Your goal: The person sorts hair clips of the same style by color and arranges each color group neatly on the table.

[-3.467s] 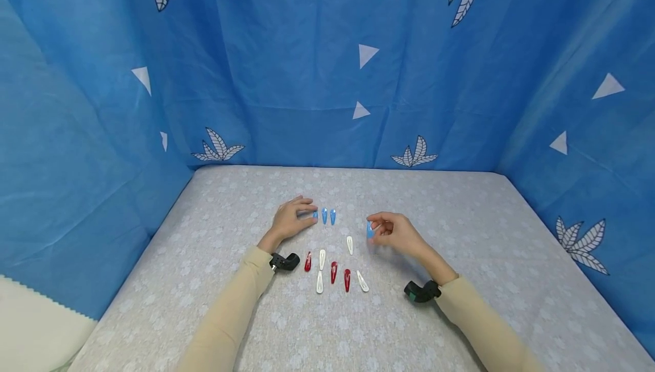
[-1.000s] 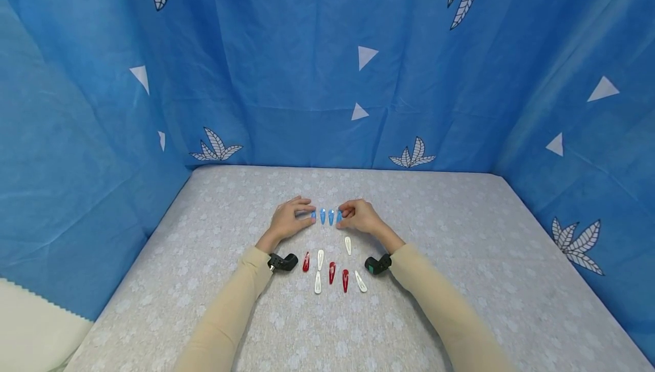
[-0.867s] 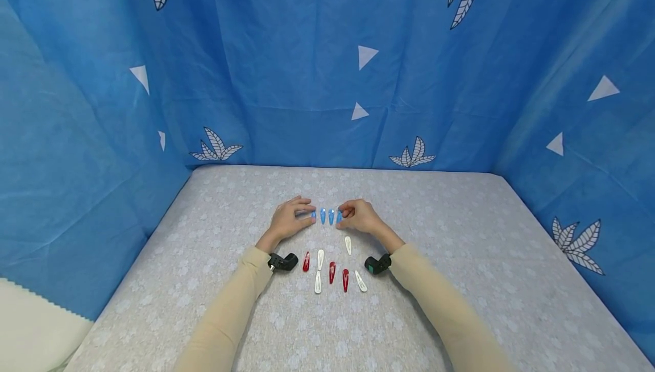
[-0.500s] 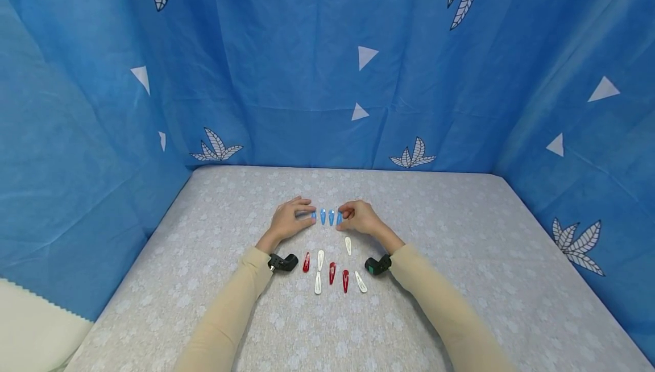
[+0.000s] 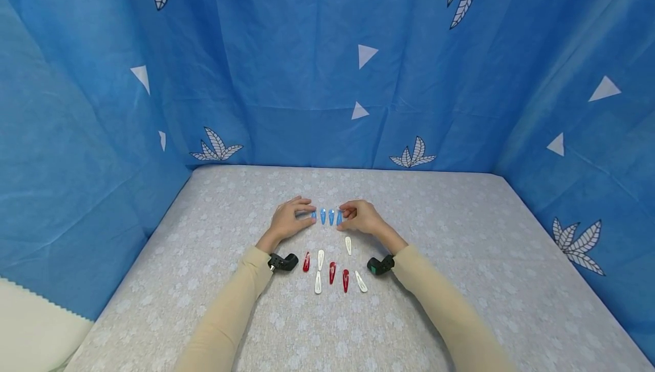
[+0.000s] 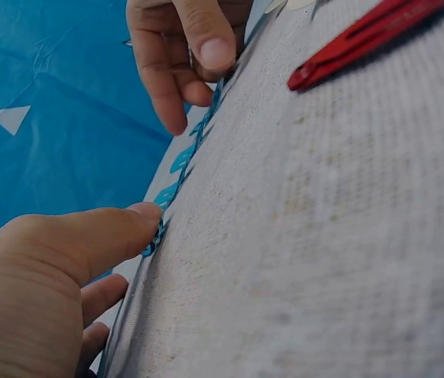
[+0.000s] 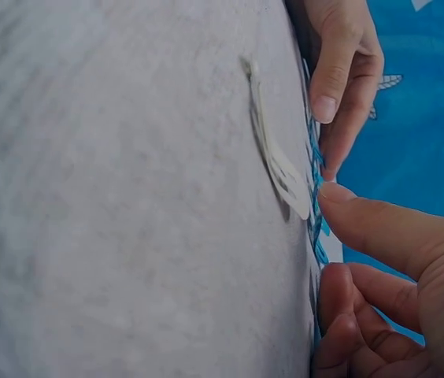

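Observation:
Blue snap hair clips stand side by side in a short row in the head view. My left hand (image 5: 291, 218) holds the leftmost blue hair clip (image 5: 314, 214) between thumb and fingertips, partly covering it. At the row's right end my right hand (image 5: 363, 218) has thumb and forefinger at the two ends of another blue hair clip (image 5: 339, 218). Between the hands lie two more, an inner left clip (image 5: 323, 216) and an inner right clip (image 5: 331, 217). In the left wrist view, the left thumb (image 6: 120, 236) touches the end of its clip.
Nearer the person lie red hair clips (image 5: 332, 273) and several white hair clips (image 5: 318, 282). One white clip (image 5: 348, 246) lies just below the right hand. A patterned pale cloth (image 5: 245, 315) covers the table, and blue curtains (image 5: 307, 76) enclose its back and sides.
Since the earliest frame, the right hand has moved left with a blue hair clip and set it at the row's right end. Lately it shifts very slightly right. The left hand stays put.

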### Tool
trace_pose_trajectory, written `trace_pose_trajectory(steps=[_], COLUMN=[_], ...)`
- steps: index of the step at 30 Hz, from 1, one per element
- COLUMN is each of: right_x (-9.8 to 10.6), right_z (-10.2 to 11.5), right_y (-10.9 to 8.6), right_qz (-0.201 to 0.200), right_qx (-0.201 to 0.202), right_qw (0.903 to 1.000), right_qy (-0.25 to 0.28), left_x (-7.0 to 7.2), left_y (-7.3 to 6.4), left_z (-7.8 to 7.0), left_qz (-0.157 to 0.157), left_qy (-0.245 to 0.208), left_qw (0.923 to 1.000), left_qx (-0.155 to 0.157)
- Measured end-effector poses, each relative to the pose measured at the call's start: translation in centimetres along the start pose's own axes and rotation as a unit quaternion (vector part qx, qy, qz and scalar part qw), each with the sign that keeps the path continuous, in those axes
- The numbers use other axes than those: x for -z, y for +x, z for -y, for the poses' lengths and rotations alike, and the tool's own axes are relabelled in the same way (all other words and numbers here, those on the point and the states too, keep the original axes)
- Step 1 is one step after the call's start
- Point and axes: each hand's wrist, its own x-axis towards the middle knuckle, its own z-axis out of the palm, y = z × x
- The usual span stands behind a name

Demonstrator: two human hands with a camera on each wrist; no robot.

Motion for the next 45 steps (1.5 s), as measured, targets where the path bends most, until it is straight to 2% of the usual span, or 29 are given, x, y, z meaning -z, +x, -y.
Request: trace_pose_trajectory(steps=[16, 30, 45], right_x=[1.8, 2.6, 2.4], right_z=[0.0, -0.5, -0.6], right_y=[-3.6, -6.7, -8.5], right_qz=[-0.006, 0.008, 0.018], right_qx=[0.045, 0.082, 0.082], right_qw=[0.9983, 0.9961, 0.9955], right_qy=[0.035, 0.031, 0.043], left_x=[0.0, -0.1, 0.0], left_y=[0.0, 0.1, 0.1], left_z=[0.1, 0.3, 0.2], left_qz=[0.003, -0.007, -0.003], left_qy=[-0.002, 0.000, -0.001], left_qw=[1.0000, 0.9999, 1.0000], left_qx=[0.000, -0.007, -0.007])
